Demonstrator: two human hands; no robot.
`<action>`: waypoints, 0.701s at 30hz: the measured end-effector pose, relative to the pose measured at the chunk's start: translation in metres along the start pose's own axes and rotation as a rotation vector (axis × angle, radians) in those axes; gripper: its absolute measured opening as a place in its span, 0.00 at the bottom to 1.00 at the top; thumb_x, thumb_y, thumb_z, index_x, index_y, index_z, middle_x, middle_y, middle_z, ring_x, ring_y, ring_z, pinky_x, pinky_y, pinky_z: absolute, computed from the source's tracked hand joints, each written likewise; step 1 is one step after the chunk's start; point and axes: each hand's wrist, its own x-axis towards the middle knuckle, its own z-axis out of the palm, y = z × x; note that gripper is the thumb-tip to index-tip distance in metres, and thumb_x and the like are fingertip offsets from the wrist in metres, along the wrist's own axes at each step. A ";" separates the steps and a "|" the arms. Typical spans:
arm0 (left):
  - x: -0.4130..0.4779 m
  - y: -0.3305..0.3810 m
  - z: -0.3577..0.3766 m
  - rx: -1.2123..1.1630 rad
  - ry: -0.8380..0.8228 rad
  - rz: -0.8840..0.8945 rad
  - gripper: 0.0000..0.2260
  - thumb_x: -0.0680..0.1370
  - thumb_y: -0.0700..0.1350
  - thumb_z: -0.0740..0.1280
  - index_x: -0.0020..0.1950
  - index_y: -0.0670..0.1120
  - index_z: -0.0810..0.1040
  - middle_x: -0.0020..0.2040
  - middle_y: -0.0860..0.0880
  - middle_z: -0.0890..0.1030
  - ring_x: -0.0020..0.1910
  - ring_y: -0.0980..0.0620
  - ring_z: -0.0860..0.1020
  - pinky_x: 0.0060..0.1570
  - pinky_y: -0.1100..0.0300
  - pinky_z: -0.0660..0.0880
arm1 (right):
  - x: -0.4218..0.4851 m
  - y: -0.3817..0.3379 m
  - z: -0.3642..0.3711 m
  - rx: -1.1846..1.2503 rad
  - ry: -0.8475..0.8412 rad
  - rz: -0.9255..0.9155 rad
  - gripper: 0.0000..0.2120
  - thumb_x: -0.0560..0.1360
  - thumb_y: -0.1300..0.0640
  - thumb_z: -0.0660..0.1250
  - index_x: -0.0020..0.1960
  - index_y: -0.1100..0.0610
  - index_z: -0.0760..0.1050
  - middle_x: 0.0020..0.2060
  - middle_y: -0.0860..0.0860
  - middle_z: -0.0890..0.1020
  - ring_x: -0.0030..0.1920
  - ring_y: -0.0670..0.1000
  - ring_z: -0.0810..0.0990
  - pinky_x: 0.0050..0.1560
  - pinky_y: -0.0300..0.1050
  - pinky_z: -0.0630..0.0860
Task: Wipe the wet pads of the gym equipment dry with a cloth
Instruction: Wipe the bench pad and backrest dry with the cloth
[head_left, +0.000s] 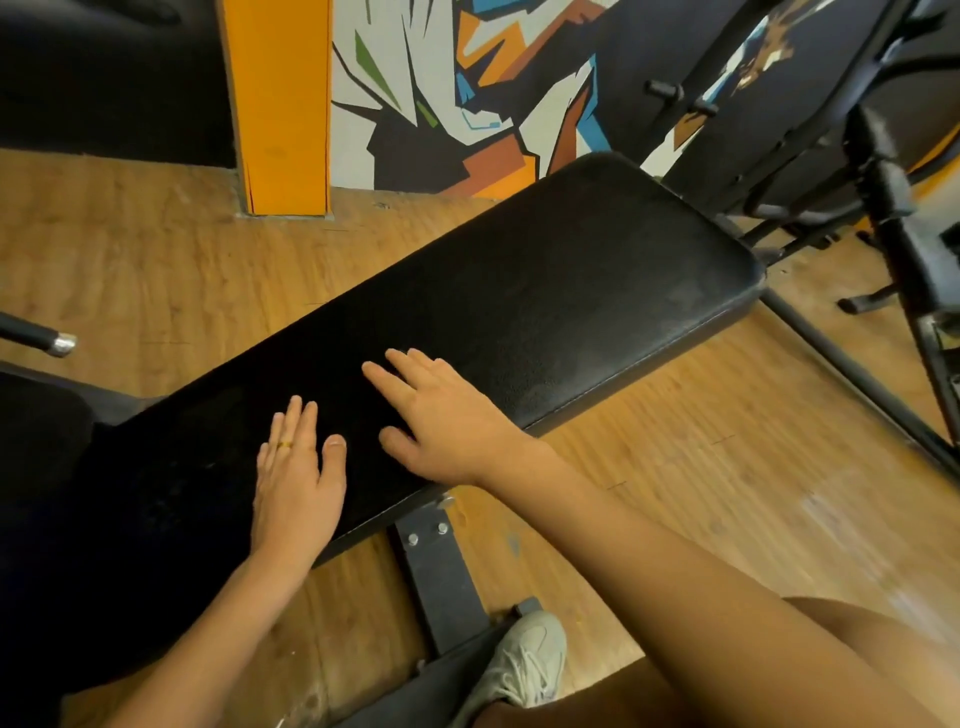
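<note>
A long black padded bench pad (545, 291) runs diagonally from lower left to upper right. My left hand (298, 478) lies flat on the pad near its front edge, fingers straight, a gold ring on one finger. My right hand (441, 415) rests flat on the pad just to the right, fingers spread and pointing up-left. Neither hand holds anything. No cloth is visible.
The bench's metal frame (441, 571) and bolts sit below the pad, beside my shoe (524, 660). More black gym equipment (841, 119) stands at the upper right. An orange pillar (280, 104) and a painted wall are behind. A bar end (57, 343) pokes in at left. Wooden floor all round.
</note>
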 end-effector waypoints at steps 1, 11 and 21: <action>-0.001 0.003 -0.001 -0.021 -0.005 0.000 0.24 0.86 0.49 0.54 0.82 0.46 0.58 0.83 0.49 0.56 0.82 0.52 0.49 0.80 0.48 0.47 | -0.002 0.002 -0.007 0.074 0.016 0.007 0.32 0.82 0.48 0.63 0.81 0.57 0.57 0.76 0.58 0.66 0.76 0.57 0.63 0.75 0.55 0.62; 0.005 0.096 0.003 -0.253 -0.088 0.052 0.24 0.86 0.52 0.54 0.82 0.49 0.57 0.83 0.50 0.55 0.81 0.50 0.54 0.79 0.47 0.57 | -0.020 0.107 -0.069 -0.326 0.045 0.241 0.26 0.84 0.49 0.53 0.80 0.56 0.60 0.79 0.56 0.64 0.79 0.60 0.57 0.76 0.59 0.55; 0.006 0.121 0.025 -0.016 -0.123 0.076 0.26 0.86 0.46 0.55 0.83 0.45 0.50 0.84 0.49 0.46 0.82 0.53 0.43 0.78 0.56 0.50 | -0.015 0.108 -0.060 -0.398 -0.014 0.259 0.29 0.84 0.42 0.43 0.82 0.52 0.54 0.81 0.55 0.56 0.81 0.60 0.50 0.78 0.63 0.46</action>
